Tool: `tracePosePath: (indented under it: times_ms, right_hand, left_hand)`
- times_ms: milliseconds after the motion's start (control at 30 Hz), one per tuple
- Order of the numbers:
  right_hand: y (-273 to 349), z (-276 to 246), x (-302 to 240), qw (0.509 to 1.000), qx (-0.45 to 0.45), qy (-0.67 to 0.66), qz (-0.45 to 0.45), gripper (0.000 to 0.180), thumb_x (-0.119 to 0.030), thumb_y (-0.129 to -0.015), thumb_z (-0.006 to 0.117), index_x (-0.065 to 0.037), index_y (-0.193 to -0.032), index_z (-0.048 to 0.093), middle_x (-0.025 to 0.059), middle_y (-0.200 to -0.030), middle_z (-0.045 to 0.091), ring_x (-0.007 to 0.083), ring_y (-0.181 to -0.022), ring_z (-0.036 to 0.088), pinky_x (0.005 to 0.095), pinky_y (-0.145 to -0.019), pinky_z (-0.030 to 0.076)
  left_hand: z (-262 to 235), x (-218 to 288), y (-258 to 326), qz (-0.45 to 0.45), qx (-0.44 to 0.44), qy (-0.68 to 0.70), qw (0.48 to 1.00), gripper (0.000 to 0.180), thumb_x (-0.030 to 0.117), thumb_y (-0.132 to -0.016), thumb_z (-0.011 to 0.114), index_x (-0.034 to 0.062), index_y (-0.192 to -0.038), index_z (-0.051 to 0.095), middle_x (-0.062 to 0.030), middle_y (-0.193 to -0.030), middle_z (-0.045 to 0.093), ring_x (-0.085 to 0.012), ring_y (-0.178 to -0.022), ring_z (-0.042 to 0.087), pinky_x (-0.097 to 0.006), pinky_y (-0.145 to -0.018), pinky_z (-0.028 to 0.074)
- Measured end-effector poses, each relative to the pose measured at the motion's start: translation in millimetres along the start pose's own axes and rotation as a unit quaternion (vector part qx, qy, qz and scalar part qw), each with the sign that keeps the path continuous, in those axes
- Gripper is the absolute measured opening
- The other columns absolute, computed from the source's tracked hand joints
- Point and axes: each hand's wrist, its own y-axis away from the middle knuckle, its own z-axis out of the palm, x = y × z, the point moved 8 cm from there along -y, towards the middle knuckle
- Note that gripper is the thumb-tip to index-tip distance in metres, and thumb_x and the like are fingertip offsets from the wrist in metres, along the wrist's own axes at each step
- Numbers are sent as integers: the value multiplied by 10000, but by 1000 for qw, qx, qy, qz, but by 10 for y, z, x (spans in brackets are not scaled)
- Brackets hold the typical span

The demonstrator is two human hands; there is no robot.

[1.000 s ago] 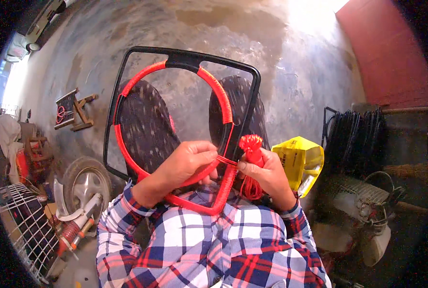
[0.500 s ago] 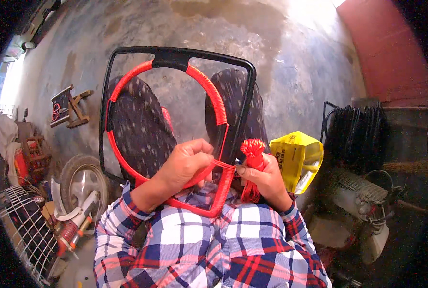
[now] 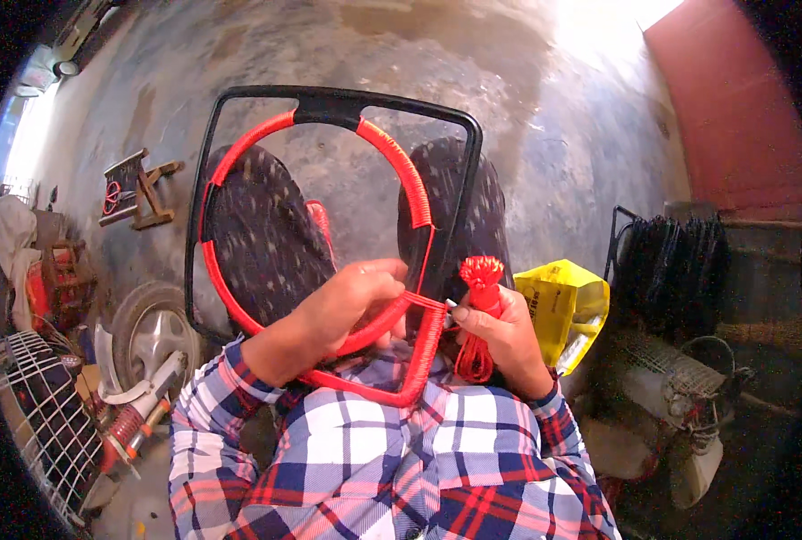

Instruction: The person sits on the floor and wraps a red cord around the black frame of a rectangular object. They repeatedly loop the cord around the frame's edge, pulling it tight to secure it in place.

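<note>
One black frame (image 3: pixel 201 171), one red cord bundle (image 3: pixel 482 274), one yellow bag (image 3: pixel 563 301), one wheel (image 3: pixel 152 335).

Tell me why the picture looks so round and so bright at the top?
In the head view, the fisheye lens bends straight edges near the rim, and the corners go black; sunlight washes out the floor at the top right, while the hands and the red-wrapped frame in the middle stay sharp and evenly lit.

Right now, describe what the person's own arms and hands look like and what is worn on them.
Both arms are in long plaid sleeves checked in blue, white and red, with buttoned cuffs at the wrists. The left sleeve and right sleeve match the shirt. The left hand and right hand are bare: no gloves, and no rings or watch that I can make out.
</note>
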Motion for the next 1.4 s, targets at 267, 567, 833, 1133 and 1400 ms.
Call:
tracePosePath:
  times_ms: [267,567,833,1133,1400]
  right_hand:
    - [-25,9,-18,1000,-6,6,8,188,-131,-900,685,-16,-1043,643,8,-903,677,86,-798,611,265,-730,500]
    - [-32,82,-60,999,-5,-50,10,210,-119,-899,682,-16,-1080,651,9,-943,683,90,-814,616,258,-738,503]
    - [-36,-11,-14,999,0,40,12,132,-133,-869,707,-44,-903,615,-11,-765,619,73,-666,558,246,-617,450]
    - [141,-604,-87,974,155,-165,2,210,-174,-882,597,2,-996,616,43,-754,620,123,-630,584,254,-588,484]
    - [448,-2497,573,876,260,-375,-156,203,-240,-984,579,-42,-972,620,51,-825,661,136,-737,642,260,-619,549]
  left_hand:
    - [2,-46,-58,-4,-18,86,996,289,144,-890,467,-49,-1075,576,-128,-722,637,-160,-552,610,-265,-489,499]
    - [-14,-67,-79,2,-10,13,1000,341,171,-889,481,-16,-1164,557,-92,-728,664,-144,-540,632,-239,-486,518]
    - [-5,-151,-65,15,6,174,985,319,181,-926,500,-14,-1174,544,-96,-724,656,-146,-552,639,-250,-486,531]
    - [-57,-152,-39,29,1,41,999,289,285,-995,563,6,-945,619,-84,-713,665,-118,-530,612,-220,-502,495]
    - [-58,-113,12,35,12,21,999,295,285,-992,572,3,-919,617,-86,-698,662,-118,-523,605,-220,-481,475]
